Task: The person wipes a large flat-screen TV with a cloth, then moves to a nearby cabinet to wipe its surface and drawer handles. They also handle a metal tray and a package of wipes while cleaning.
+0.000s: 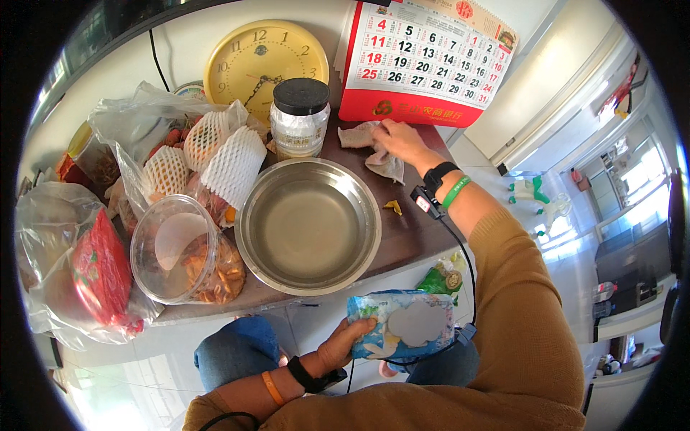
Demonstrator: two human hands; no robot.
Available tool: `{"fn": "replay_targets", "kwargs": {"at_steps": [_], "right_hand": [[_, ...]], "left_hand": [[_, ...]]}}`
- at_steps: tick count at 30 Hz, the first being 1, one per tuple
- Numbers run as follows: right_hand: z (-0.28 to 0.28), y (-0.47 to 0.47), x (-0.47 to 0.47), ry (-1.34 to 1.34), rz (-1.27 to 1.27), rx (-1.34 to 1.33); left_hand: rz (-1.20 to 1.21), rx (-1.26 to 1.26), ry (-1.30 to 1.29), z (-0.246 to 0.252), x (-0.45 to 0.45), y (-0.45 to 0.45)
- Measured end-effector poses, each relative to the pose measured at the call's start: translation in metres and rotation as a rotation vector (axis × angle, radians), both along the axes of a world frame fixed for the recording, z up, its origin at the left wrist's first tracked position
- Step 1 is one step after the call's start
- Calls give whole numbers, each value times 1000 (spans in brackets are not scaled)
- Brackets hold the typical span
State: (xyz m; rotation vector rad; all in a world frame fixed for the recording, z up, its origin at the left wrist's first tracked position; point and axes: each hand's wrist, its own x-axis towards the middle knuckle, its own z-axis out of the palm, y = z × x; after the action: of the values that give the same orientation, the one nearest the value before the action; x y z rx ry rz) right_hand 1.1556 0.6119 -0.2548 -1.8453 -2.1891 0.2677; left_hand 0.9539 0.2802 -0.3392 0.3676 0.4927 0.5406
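With my left hand [345, 345] I hold a blue pack of wet wipes [404, 326] with a grey lid, over my lap and in front of the table's edge. My right hand [401, 141] rests on a crumpled greyish cloth [389, 164] at the right of the dark tabletop [409, 231], just below the calendar; its fingertips are on the cloth. Between the cloth and the fruit stands a round stainless steel basin [308, 226]. A small yellow scrap [393, 207] lies on the table to the basin's right.
A jar with a black lid [299, 118] stands behind the basin. Left are a clear tub of snacks [188, 253], a plastic bag of net-wrapped fruit [167, 169] and a red bag [102, 275]. A yellow clock [267, 59] and a calendar [426, 59] stand at the back. Cables hang from both wrists.
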Motion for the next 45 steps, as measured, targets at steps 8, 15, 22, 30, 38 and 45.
{"fn": "replay_targets", "kwargs": {"at_steps": [8,15,22,30,38,45], "right_hand": [[-24,7,-30,-230,70,123],[-35,17,-45,24,397,122],[-22,1,-1,-77,608,196],[-33,-42,55,13,439,218],[-32,-134,18,41,618,233],[-29,-175,2,46,580,220]], "left_hand": [[25,-40,-54,-2,-1,0],[21,-21,-9,3,-1,1],[32,73,-3,4,1,0],[31,74,3,-1,1,-6],[45,-2,-42,-5,4,-10],[-17,86,25,-2,3,-14]]}}
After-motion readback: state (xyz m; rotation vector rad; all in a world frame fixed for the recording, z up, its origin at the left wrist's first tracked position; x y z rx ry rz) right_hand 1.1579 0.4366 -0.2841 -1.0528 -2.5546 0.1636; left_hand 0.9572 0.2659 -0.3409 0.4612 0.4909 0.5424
